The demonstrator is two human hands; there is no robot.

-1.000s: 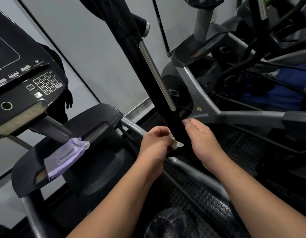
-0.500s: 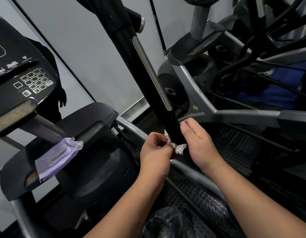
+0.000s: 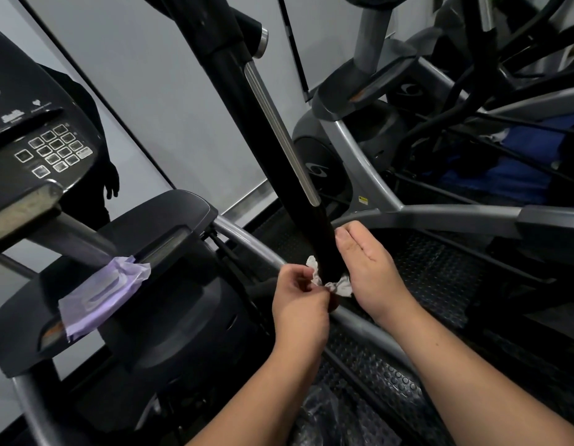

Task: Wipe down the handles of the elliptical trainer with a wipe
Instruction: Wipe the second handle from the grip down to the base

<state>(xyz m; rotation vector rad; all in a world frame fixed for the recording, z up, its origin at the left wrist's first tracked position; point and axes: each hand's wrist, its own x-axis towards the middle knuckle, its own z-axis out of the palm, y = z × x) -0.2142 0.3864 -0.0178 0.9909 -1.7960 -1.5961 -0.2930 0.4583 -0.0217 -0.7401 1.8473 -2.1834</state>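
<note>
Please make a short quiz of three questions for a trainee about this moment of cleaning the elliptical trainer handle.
1. True or false: the white wipe is wrapped around the lower end of the black handle.
2. Which hand pinches the wipe? A) left hand B) right hand C) neither
3. Fill in: the purple wipe packet lies on a black ____ of the machine, left of the hands.

Key
1. True; it curls around the handle's bottom end.
2. A; the left hand's fingertips pinch it, while the right hand rests against the handle and the wipe with fingers nearly straight.
3. Tray.
</note>
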